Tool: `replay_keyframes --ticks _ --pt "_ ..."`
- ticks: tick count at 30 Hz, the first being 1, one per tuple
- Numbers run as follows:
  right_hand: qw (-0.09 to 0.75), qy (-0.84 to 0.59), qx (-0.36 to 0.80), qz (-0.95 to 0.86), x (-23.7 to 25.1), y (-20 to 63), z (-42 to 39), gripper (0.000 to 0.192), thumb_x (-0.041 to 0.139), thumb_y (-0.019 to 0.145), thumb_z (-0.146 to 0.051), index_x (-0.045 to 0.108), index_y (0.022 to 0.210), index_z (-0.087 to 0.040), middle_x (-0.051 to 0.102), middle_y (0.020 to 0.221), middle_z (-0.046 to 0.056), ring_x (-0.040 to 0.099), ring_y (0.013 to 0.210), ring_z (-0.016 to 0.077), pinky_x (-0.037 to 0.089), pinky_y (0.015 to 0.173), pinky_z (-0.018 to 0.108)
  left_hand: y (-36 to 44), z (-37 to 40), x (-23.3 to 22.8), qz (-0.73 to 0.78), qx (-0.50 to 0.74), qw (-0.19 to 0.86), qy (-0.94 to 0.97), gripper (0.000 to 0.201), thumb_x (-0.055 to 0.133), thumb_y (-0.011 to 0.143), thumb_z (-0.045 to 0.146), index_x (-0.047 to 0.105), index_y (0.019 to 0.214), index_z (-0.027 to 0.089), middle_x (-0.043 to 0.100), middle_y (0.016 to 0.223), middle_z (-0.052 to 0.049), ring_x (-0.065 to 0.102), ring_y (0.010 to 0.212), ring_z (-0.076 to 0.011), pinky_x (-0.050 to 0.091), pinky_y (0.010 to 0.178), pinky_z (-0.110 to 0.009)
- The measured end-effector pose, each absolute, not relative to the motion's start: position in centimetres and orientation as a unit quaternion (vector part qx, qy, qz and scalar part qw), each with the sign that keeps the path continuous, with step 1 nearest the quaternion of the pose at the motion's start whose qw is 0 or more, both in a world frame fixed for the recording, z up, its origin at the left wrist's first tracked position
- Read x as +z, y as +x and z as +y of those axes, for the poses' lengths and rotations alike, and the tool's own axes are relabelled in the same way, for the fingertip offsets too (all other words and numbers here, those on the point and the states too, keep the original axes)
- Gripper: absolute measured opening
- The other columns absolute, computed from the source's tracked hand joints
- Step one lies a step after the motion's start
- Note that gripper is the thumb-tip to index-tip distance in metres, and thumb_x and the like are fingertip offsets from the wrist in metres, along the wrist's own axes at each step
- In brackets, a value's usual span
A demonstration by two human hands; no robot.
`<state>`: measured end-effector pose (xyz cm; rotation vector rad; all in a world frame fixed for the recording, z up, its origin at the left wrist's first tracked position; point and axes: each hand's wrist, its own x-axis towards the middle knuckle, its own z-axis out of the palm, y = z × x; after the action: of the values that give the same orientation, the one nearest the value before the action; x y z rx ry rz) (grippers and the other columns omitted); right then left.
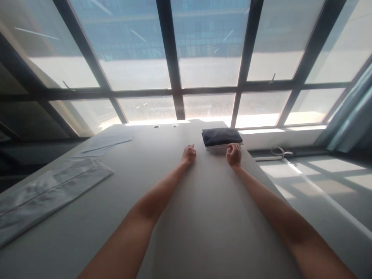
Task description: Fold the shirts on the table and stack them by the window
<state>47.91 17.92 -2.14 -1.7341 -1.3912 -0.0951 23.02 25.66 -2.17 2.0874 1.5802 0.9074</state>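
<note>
Two Bare Arms, Slim at the Wrist

Just beyond the left wrist (185, 161), the left fingers (190, 148) are ungloved and look small and softly blurred, their nails too small to make out. Nearer than that wrist, the left forearm (158, 190) is bare and smooth in outline, broadening steadily. To the wrist's right, the right forearm (269, 199) is equally bare, with a similar long taper towards the bare right fingers (231, 150).

Dark-framed windows (207, 35) throw sunlight (327, 166) across grey floor (337, 228) beside a white table (151, 170).
</note>
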Motion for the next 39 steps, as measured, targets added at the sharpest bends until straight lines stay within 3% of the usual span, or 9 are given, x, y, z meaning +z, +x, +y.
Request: replay_keyframes --ticks 4,7,11,15,18,25,30,39 --pt "0.316 -0.685 0.034 -0.656 -3.2 44.0 16.2 0.032 0.039 0.094 -0.018 0.068 0.106 -0.017 0.066 0.11 0.013 0.061 0.101 0.0256 0.046 0.093 0.032 20.5 22.0 -2.6 0.512 0.266 0.167 0.799 0.049 0.052 0.095 0.019 0.059 0.143 0.014 0.059 0.147 -0.016 0.051 0.139 -0.0253 0.032 0.119 -0.033" --pt "0.244 -0.683 0.031 -0.687 -3.5 41.5 15.4 0.032 0.048 0.093 -0.024 0.069 0.117 -0.017 0.065 0.12 0.017 0.06 0.109 0.0291 0.044 0.098 0.036 18.0 19.1 -2.8 0.488 0.206 0.147 0.835 0.051 0.052 0.098 0.028 0.055 0.148 0.017 0.05 0.156 -0.012 0.042 0.147 -0.0249 0.026 0.123 -0.035" --pt "0.163 -0.662 0.005 -0.732 -3.6 37.3 14.5 0.046 0.045 0.1 -0.038 0.06 0.139 -0.019 0.052 0.15 0.018 0.045 0.138 0.0323 0.033 0.114 0.045 14.5 15.7 -2.9 0.463 0.088 0.1 0.876 0.061 0.035 0.105 0.046 0.038 0.159 0.019 0.028 0.169 -0.011 0.02 0.157 -0.0292 0.014 0.127 -0.05" --pt "0.114 -0.628 0.059 -0.767 -3.4 31.9 13.5 0.058 0.035 0.104 -0.041 0.043 0.156 -0.016 0.034 0.165 0.018 0.028 0.153 0.0302 0.018 0.122 0.053 11.1 13.0 -2.8 0.479 0.063 0.09 0.871 0.063 0.029 0.106 0.053 0.031 0.163 0.026 0.022 0.171 -0.006 0.016 0.158 -0.0294 0.012 0.127 -0.054" --pt "0.103 -0.598 0.088 -0.79 -3.2 27.8 12.3 0.061 0.03 0.106 -0.043 0.036 0.16 -0.016 0.026 0.168 0.018 0.019 0.156 0.03 0.012 0.124 0.057 8.4 10.9 -2.7 0.495 0.059 0.089 0.862 0.063 0.03 0.106 0.052 0.03 0.163 0.027 0.023 0.171 -0.006 0.016 0.158 -0.0289 0.011 0.127 -0.053" --pt "0.107 -0.477 0.108 -0.866 -3.0 20.9 8.7 0.065 0.029 0.106 -0.049 0.036 0.161 -0.015 0.024 0.169 0.019 0.016 0.157 0.0322 0.01 0.124 0.057 1.2 4.2 -2.3 0.508 0.07 0.092 0.854 0.062 0.031 0.107 0.053 0.026 0.164 0.03 0.022 0.171 -0.002 0.016 0.158 -0.0243 0.011 0.128 -0.048" --pt "0.109 -0.451 0.109 -0.879 -3.2 19.1 7.9 0.07 0.031 0.105 -0.06 0.038 0.16 -0.017 0.025 0.169 0.018 0.017 0.157 0.033 0.011 0.124 0.058 -1.5 1.2 -2.3 0.515 0.076 0.095 0.849 0.061 0.035 0.106 0.05 0.033 0.162 0.026 0.03 0.168 -0.006 0.021 0.157 -0.0242 0.014 0.128 -0.045" --pt "0.12 -0.448 0.059 -0.884 -5.4 19.6 9.0 0.056 0.033 0.105 -0.046 0.049 0.153 -0.022 0.036 0.165 0.014 0.028 0.154 0.0311 0.022 0.122 0.057 -1.7 2.5 -2.3 0.479 0.111 0.094 0.866 0.052 0.044 0.105 0.043 0.047 0.154 0.027 0.043 0.162 -0.005 0.035 0.152 -0.0232 0.024 0.126 -0.041"
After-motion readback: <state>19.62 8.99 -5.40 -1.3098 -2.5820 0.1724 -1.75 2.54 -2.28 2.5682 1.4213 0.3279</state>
